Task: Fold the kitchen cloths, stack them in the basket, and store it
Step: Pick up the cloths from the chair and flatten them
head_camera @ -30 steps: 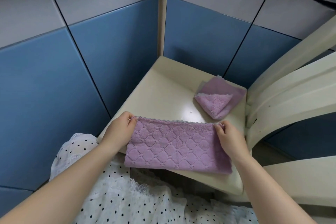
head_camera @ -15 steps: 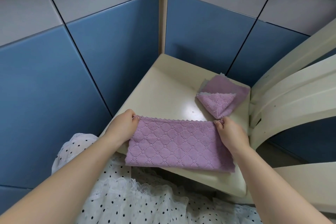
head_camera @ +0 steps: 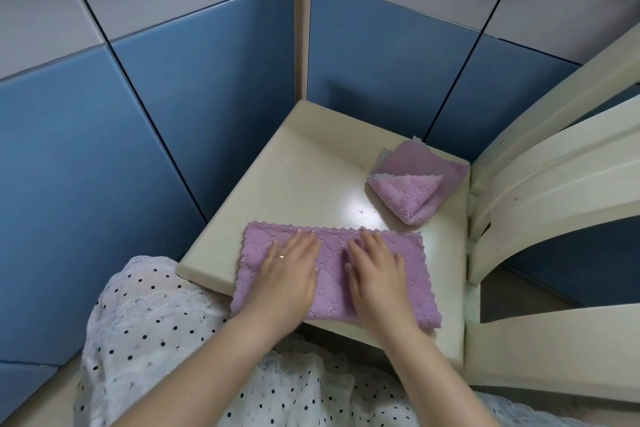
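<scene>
A purple quilted kitchen cloth (head_camera: 332, 288), folded to a long rectangle, lies on the near part of a cream chair seat (head_camera: 304, 177), its near edge hanging over the seat's front. My left hand (head_camera: 287, 274) presses flat on the cloth's left half, fingers straight. My right hand (head_camera: 377, 274) presses flat on its middle, just to the right of the left hand. A second purple cloth (head_camera: 415, 187) lies folded at the seat's far right corner, one corner turned over. No basket is in view.
The cream chair back (head_camera: 554, 163) curves up on the right. Blue and grey tiled walls (head_camera: 138, 121) meet in a corner behind the seat. A white dotted skirt (head_camera: 156, 340) covers my lap below the seat.
Both hands let go of the cloth's top corners and moved inward onto its surface, now lying flat on it. The cloth rests on the seat.
</scene>
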